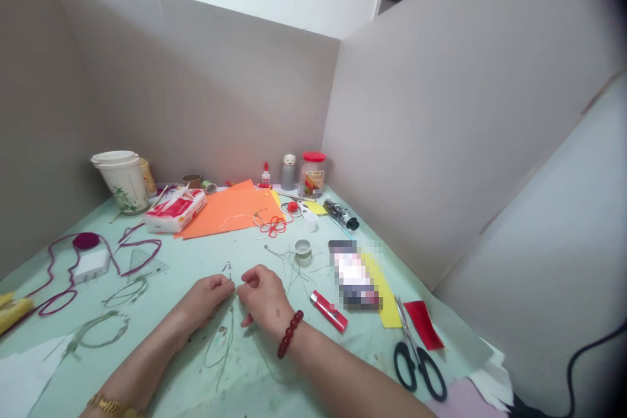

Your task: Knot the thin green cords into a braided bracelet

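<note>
My left hand [206, 300] is closed in a pinch on a thin green cord [231, 321] near the middle of the table. Its loose ends hang down and loop on the cloth below. My right hand [264, 297] is beside it, thumb and index finger curled together at the cord; the fingertips are partly hidden, and a thin strand seems to lie in them. Farther off, more thin green cord [289, 261] is spread around a small roll of tape [303, 251]. A red lighter [329, 311] lies right of my right hand.
Scissors [416, 356], a red piece [424, 324] and a yellow strip [390, 313] lie at right. Coiled green cords [105, 330] and purple yarn [86, 241] are at left. Behind are a tissue pack [176, 210], orange sheets [235, 209], a bin [121, 183] and a jar [312, 176].
</note>
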Tool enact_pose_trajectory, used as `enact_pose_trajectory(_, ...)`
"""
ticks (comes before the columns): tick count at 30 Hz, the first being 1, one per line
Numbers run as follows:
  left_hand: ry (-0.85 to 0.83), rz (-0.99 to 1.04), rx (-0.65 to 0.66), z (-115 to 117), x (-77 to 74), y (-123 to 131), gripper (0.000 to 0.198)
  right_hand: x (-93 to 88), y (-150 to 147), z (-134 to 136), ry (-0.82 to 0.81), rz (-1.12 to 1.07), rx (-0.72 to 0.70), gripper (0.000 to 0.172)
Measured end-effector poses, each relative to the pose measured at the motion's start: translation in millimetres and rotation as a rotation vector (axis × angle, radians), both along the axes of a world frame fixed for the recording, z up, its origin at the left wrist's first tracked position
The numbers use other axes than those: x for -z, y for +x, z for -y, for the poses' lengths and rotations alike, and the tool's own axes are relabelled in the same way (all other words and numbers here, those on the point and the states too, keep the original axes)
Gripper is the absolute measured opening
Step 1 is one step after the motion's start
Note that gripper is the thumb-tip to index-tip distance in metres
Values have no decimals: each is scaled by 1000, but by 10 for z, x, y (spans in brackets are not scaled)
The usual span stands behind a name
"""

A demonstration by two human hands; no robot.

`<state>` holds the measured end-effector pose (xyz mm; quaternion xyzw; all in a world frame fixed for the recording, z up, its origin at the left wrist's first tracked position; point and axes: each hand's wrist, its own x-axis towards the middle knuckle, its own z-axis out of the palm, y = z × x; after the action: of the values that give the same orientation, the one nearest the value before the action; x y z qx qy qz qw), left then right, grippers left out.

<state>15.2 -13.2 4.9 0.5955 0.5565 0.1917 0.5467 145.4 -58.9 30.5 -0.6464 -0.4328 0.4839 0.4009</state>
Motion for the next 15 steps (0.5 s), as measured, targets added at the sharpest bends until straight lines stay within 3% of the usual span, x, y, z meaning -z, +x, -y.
enact_pose_trajectory(9, -13, 20, 2, -13, 24, -12, 35, 104, -66, -78, -80, -179, -1, 19)
enact_pose_trajectory(15, -44, 58, -14, -5, -15, -18, 36, 131, -86, -126, -20, 23, 63, 17)
